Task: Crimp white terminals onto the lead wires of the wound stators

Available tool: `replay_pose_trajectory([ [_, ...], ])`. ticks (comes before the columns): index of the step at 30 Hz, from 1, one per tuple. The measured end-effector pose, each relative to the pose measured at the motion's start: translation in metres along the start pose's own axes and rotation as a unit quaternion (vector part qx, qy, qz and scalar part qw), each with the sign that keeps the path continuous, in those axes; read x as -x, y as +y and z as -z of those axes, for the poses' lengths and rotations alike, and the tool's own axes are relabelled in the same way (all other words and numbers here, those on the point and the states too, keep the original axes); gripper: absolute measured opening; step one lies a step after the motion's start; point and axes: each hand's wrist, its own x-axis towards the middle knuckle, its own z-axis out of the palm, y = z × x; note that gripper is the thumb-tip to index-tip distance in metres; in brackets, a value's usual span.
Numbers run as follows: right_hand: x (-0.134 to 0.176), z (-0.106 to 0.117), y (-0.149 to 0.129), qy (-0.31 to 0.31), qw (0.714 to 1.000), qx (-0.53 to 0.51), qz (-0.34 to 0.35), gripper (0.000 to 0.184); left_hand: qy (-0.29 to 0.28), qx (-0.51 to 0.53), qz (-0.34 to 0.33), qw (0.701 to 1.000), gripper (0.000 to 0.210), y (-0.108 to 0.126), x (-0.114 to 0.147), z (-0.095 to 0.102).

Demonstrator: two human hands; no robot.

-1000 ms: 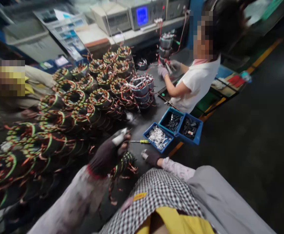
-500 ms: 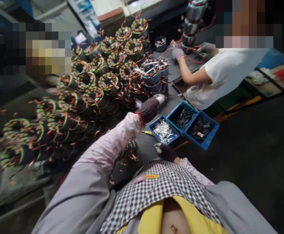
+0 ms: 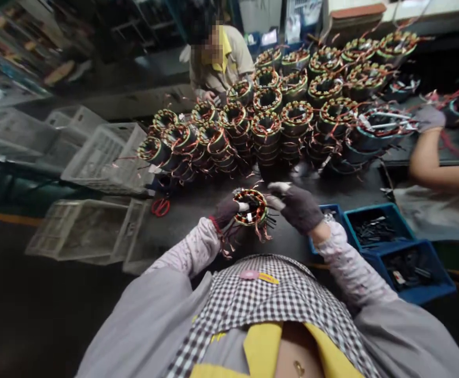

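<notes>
A motor stator with copper windings, a green rim and loose wire ends is in front of me on the dark table. My left hand, in a dark glove with pale fingertips, grips its left side, thumb over the rim into the bore. At the right side of the stator is my right hand, gloved the same way. Its pale fingertips are spread beside the rim and wires; I see nothing held between them. Dark sleeves stick out on the stator's lower right wires.
Stacked stators line the table's far side. Red-handled scissors lie left. Blue bins of dark parts stand right; plastic crates stand left. A co-worker sits beyond; another's gloved hand is at far right.
The view has swung left. My left hand, earlier stretched across the table, now grips the stator. My right hand has moved from beside the bins to the stator's right side.
</notes>
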Motion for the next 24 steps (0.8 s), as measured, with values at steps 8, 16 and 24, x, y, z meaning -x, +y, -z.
replay_pose_trajectory([
  [8,-0.024,-0.045,-0.059,-0.111,0.963,0.236,-0.063,0.028,-0.096,-0.143,0.02,0.985,0.047,-0.006,-0.02,0.021],
  [16,0.016,-0.068,-0.064,0.036,0.96,0.226,-0.161,0.02,-0.032,-0.158,-0.078,0.984,0.034,-0.008,-0.005,-0.002],
  [24,0.007,-0.067,-0.06,0.003,0.968,0.118,-0.22,0.009,-0.24,-0.246,-0.255,0.904,0.038,0.013,0.038,0.035],
])
